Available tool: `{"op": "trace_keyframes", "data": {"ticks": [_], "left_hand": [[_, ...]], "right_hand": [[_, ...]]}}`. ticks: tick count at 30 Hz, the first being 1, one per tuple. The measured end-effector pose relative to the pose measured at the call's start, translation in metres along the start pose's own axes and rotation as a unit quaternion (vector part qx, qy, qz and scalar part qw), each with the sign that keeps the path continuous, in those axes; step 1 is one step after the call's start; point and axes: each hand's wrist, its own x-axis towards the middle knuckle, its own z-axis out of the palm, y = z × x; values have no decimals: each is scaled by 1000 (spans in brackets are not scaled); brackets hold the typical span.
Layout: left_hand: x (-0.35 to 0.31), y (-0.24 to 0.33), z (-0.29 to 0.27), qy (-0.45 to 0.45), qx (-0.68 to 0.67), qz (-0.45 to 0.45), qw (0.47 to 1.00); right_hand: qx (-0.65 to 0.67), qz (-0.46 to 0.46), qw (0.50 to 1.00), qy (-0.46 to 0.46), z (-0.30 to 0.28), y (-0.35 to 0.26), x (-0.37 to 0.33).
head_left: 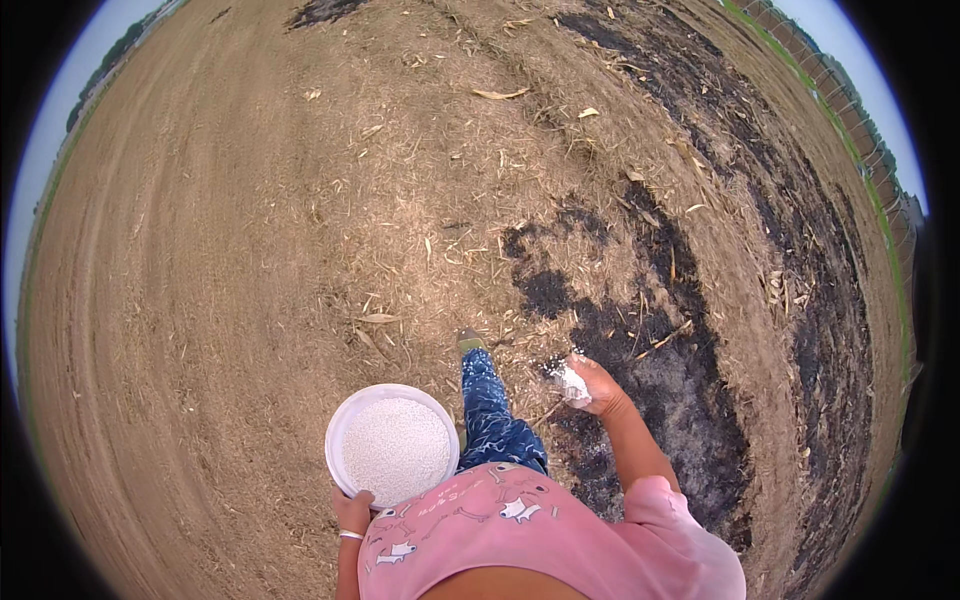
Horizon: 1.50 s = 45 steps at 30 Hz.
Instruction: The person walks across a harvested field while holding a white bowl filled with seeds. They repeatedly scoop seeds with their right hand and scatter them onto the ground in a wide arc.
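A white round bucket filled nearly to the brim with small white granules sits against the person's left side, at waist height. The left hand grips its near rim from below, fingers curled over the edge, a pale bangle on the wrist. The right hand reaches out to the right and forward, closed around a fistful of the same granules, some of them showing white at the thumb side. Between the two hands a leg in blue patterned trousers steps forward. Below the right hand lies charred black ground; beyond the bucket, dry straw-strewn soil. Judging from this, an even spread would call for a loose wrist and the bucket kept level.
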Motion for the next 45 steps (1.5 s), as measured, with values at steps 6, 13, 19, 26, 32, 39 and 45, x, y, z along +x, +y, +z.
{"op": "trace_keyframes", "data": {"ticks": [6,13,19,26,32,39,45], "left_hand": [[45,-30,-24,72,46,-28,996],[50,35,-1,119,142,-24,982],[97,-15,3,139,256,12,957],[120,-8,15,77,163,9,984],[132,27,37,85,117,5,989],[110,163,92,110,279,-95,949],[106,204,139,40,107,-62,991]], "right_hand": [[209,-142,880,401,-301,38,-40],[73,-389,889,229,-66,-304,102],[18,-352,878,323,-84,-357,129],[260,-215,820,462,-217,-163,87],[178,-122,725,654,-222,-177,131],[-167,-427,889,13,111,-409,197],[-412,-65,893,-171,198,-224,245]]}}
